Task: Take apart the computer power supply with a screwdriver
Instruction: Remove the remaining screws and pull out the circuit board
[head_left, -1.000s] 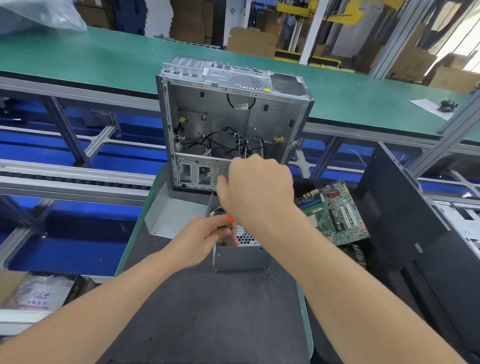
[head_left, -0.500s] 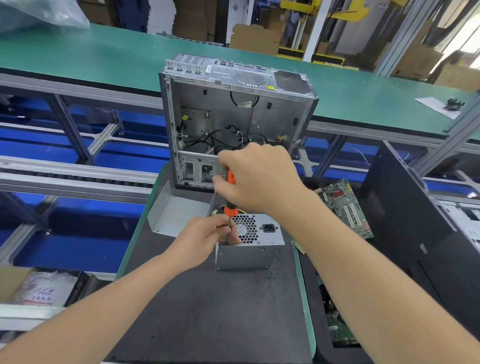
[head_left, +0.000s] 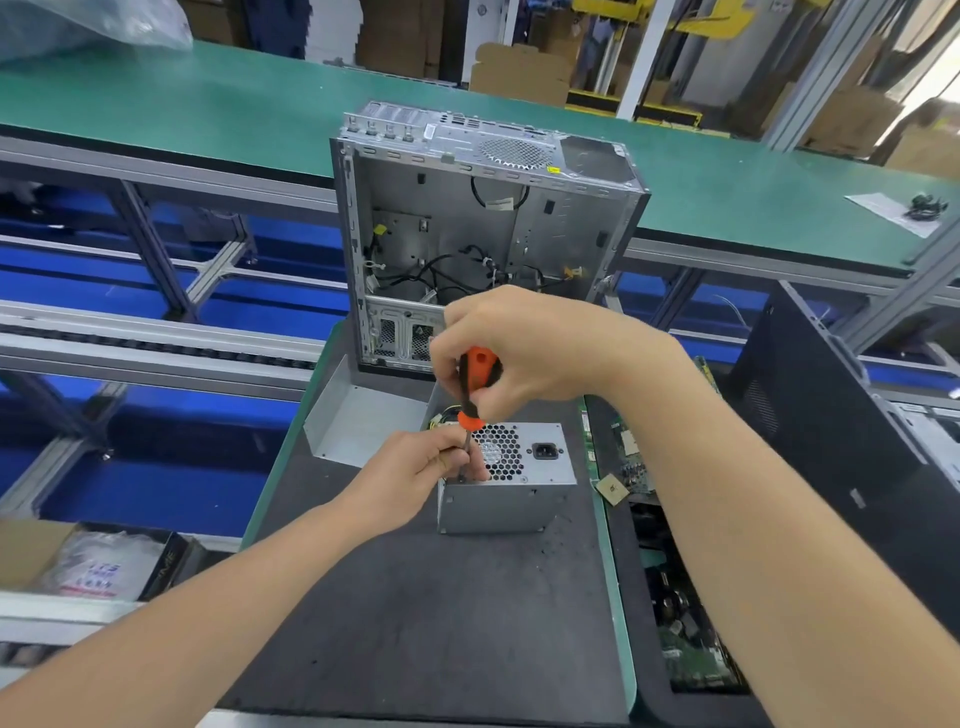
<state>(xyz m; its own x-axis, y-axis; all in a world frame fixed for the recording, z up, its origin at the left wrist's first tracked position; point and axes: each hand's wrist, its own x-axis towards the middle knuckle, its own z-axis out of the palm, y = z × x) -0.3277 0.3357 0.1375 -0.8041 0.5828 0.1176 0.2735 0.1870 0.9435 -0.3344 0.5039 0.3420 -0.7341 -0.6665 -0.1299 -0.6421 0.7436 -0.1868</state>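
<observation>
Unscrewing a top-corner screw on power supply (head_left: 511, 480), sitting on dark tabletop (head_left: 415, 623) just in front of open computer case (head_left: 483, 228). Best done with shaft kept vertical, firm downward pressure, slow turns to avoid cam-out. Right hand (head_left: 524, 348) wrapped closed around orange-black screwdriver (head_left: 475, 387) handle. Left hand (head_left: 415, 475) fingertips pinching shaft near tip, resting against supply's left edge. Screw itself hidden.

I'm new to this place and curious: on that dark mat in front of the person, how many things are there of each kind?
Open computer case: 1
Power supply: 1
Screwdriver: 1
Loose metal panel: 1
Total: 4
</observation>
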